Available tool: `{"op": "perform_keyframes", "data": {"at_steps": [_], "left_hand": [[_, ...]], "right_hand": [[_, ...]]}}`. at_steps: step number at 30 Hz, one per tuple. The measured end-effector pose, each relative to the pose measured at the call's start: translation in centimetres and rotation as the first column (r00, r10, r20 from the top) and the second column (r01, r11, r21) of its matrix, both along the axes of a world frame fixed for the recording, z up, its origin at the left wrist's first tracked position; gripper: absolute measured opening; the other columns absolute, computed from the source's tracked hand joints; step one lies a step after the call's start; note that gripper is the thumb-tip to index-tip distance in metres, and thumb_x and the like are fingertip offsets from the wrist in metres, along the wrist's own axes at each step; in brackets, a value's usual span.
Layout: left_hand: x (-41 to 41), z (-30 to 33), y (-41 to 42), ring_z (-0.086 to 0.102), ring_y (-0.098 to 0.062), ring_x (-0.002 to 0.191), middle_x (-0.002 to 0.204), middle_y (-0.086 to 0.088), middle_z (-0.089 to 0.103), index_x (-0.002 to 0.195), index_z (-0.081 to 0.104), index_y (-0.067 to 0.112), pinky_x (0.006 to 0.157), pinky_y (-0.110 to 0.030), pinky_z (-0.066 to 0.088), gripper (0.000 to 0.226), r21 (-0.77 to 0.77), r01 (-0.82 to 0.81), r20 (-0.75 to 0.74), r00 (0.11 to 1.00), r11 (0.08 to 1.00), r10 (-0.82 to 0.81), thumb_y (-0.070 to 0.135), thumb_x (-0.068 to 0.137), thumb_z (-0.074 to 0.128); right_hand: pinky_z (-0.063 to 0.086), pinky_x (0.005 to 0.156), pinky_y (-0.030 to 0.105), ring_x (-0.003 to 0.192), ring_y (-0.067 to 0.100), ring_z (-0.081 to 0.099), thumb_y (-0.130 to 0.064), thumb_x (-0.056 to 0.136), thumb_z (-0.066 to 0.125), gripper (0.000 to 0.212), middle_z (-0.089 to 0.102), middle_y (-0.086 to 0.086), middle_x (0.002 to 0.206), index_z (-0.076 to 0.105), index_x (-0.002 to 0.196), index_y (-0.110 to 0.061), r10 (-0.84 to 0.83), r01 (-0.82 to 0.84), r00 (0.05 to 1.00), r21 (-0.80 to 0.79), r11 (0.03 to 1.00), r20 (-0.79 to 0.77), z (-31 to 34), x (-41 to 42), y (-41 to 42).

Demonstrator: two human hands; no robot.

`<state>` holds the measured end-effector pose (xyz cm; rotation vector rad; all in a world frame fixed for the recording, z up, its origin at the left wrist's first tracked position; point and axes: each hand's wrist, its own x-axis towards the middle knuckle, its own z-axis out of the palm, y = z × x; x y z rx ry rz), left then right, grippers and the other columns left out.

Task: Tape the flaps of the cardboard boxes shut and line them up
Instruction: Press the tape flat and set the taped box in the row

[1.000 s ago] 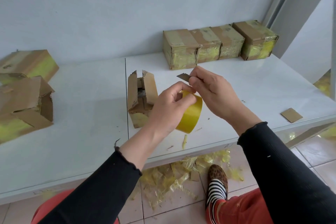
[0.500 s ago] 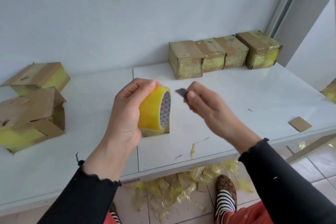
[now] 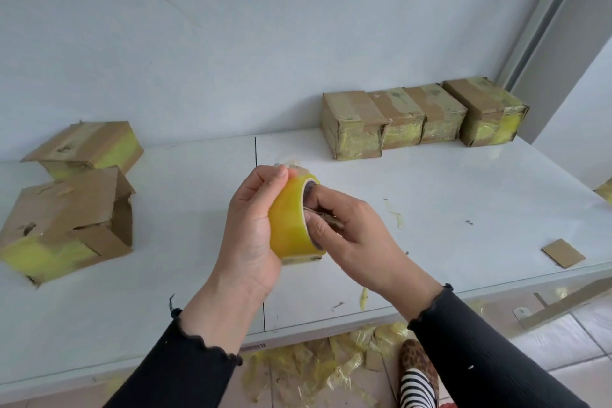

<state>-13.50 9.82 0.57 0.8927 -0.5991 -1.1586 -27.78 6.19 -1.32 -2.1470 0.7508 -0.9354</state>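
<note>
At the centre of the frame the left hand [image 3: 251,225] wraps its fingers and thumb around the outer band of a yellow tape roll [image 3: 291,219], a glossy translucent cylinder held on edge, its round axis running roughly left to right so the open core faces right. The right hand [image 3: 347,235] meets that face, its fingers curled into the core and pinching a small flat brown piece [image 3: 326,217] whose nature cannot be made out. Just under the roll a sliver of a cardboard box [image 3: 303,260] shows, mostly hidden. The white table [image 3: 463,195] is smooth and shiny, flecked with thin yellow tape scraps. At upper right four taped boxes [image 3: 420,117] stand in a touching row against the pale wall, long axis of the row left to right, their matt brown tops banded with tape and fronts wrapped in crinkled yellow film. At left two more boxes [image 3: 69,209] lie tilted, the nearer with loose flaps. A flat cardboard rectangle [image 3: 563,252] lies at the right edge. Crumpled tape [image 3: 314,364] litters the tiled floor.
</note>
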Motion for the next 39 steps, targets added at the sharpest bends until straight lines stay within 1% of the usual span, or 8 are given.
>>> {"op": "perform_keyframes", "data": {"at_steps": [6, 9, 15, 17, 22, 27, 32, 39], "left_hand": [[1.9, 0.1, -0.2, 0.074, -0.021, 0.081, 0.092, 0.000, 0.075, 0.076, 0.074, 0.022, 0.068, -0.035, 0.061, 0.010, 0.049, 0.060, -0.080, 0.995, 0.997, -0.056, 0.031, 0.073, 0.077], [2.3, -0.2, -0.1, 0.074, -0.022, 0.072, 0.086, -0.004, 0.075, 0.082, 0.071, 0.018, 0.061, -0.034, 0.060, 0.006, 0.064, 0.142, -0.181, 0.975, 0.988, -0.128, 0.024, 0.082, 0.072], [4.7, -0.2, 0.0, 0.069, -0.031, 0.093, 0.105, -0.018, 0.068, 0.123, 0.064, 0.002, 0.084, -0.040, 0.060, 0.047, 0.154, 0.225, -0.054, 0.974, 0.962, -0.219, 0.027, 0.084, 0.070], [5.3, -0.5, 0.0, 0.068, -0.029, 0.091, 0.099, -0.015, 0.072, 0.106, 0.070, 0.001, 0.085, -0.039, 0.056, 0.038, 0.131, 0.165, 0.110, 0.978, 0.978, -0.179, 0.028, 0.079, 0.074], [5.7, -1.2, -0.3, 0.070, -0.011, 0.086, 0.082, 0.002, 0.074, 0.067, 0.077, 0.022, 0.090, -0.031, 0.053, 0.008, 0.014, -0.075, 0.210, 0.975, 0.997, 0.071, 0.026, 0.074, 0.076], [5.5, -2.0, -1.7, 0.070, -0.009, 0.093, 0.085, 0.005, 0.076, 0.074, 0.079, 0.023, 0.091, -0.024, 0.055, 0.008, -0.052, -0.218, 0.266, 0.938, 0.975, 0.224, 0.031, 0.071, 0.079], [5.8, -2.6, -5.4, 0.072, -0.006, 0.102, 0.093, 0.004, 0.080, 0.085, 0.074, 0.022, 0.087, -0.014, 0.049, 0.005, -0.105, -0.243, 0.330, 0.906, 0.964, 0.265, 0.021, 0.090, 0.075], [6.4, -3.8, -10.8, 0.076, -0.025, 0.092, 0.085, -0.008, 0.079, 0.092, 0.066, 0.002, 0.097, -0.033, 0.049, 0.021, -0.083, 0.077, 0.750, 0.661, 0.994, 0.011, 0.020, 0.102, 0.063]], "right_hand": [[0.042, 0.070, 0.026, 0.085, 0.016, 0.057, -0.035, 0.093, 0.072, 0.035, 0.053, -0.004, 0.088, 0.051, 0.067, -0.026, -0.087, 0.076, 0.982, 0.072, 0.995, 0.168, 0.1, -1.6, -0.4], [0.042, 0.081, 0.013, 0.101, 0.002, 0.056, -0.050, 0.089, 0.071, 0.031, 0.057, -0.006, 0.119, 0.070, 0.102, -0.023, 0.087, -0.089, 0.996, -0.146, 0.985, -0.023, 0.1, -1.1, 1.2], [0.052, 0.079, 0.036, 0.108, 0.019, 0.049, -0.020, 0.097, 0.067, 0.008, 0.062, -0.011, 0.135, 0.066, 0.095, -0.012, -0.102, -0.081, 0.932, -0.474, 0.877, -0.348, 0.2, -1.3, 2.4], [0.044, 0.094, 0.032, 0.124, 0.019, 0.049, -0.023, 0.103, 0.056, 0.015, 0.063, -0.014, 0.128, 0.060, 0.091, -0.013, -0.081, -0.085, 0.947, -0.486, 0.870, -0.311, 0.3, -1.3, 3.2], [0.047, 0.078, 0.045, 0.079, 0.022, 0.055, -0.062, 0.104, 0.023, 0.058, 0.059, 0.002, 0.078, 0.048, 0.084, -0.014, 0.027, -0.011, 0.988, 0.100, 0.995, -0.155, 0.0, -0.7, 6.5], [0.053, 0.084, 0.039, 0.089, 0.020, 0.072, -0.063, 0.099, 0.032, 0.050, 0.079, -0.005, 0.088, 0.062, 0.101, -0.022, 0.058, 0.021, 0.990, 0.535, 0.845, -0.131, 0.4, -1.8, 6.9], [0.044, 0.095, 0.034, 0.100, 0.016, 0.074, -0.049, 0.108, 0.037, 0.033, 0.080, 0.006, 0.097, 0.060, 0.098, -0.027, 0.128, -0.124, 0.990, 0.744, 0.657, 0.052, 0.8, -4.0, 6.3], [0.035, 0.113, 0.048, 0.108, 0.021, 0.073, -0.053, 0.107, 0.041, 0.046, 0.079, 0.008, 0.104, 0.065, 0.120, -0.017, 0.024, -0.163, 0.981, 0.748, 0.643, 0.193, -0.3, -5.7, 4.5]]}}
